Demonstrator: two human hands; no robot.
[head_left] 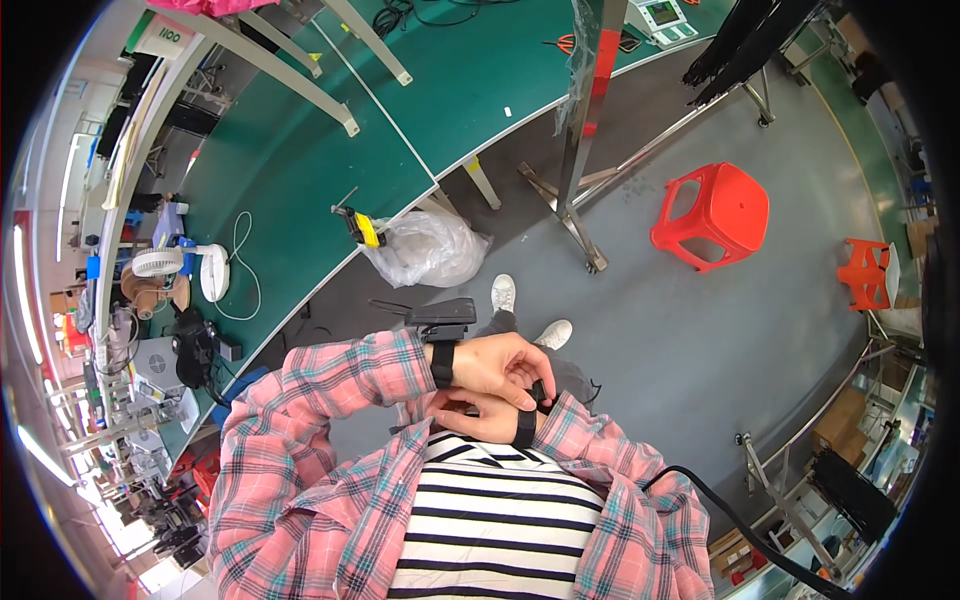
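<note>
My left hand (492, 366) reaches across my body to my right wrist. Its fingers are bent and pinch at the black wrist strap (525, 428), beside a small black piece (542, 393) standing up from that wrist. Below it my right hand (478, 414) lies in front of my chest with curled fingers, and whatever is inside them is hidden. A second black band (443, 364) circles my left wrist, with a flat black device (441, 314) on its outer side.
A green worktable (290, 170) curves along the left and far side, with a white fan (213, 272) on it. Next to its edge hangs a clear plastic bag (425, 248). Red stools (735, 210) and a metal rack leg (585, 130) stand right. A black cable (720, 505) runs by my right arm.
</note>
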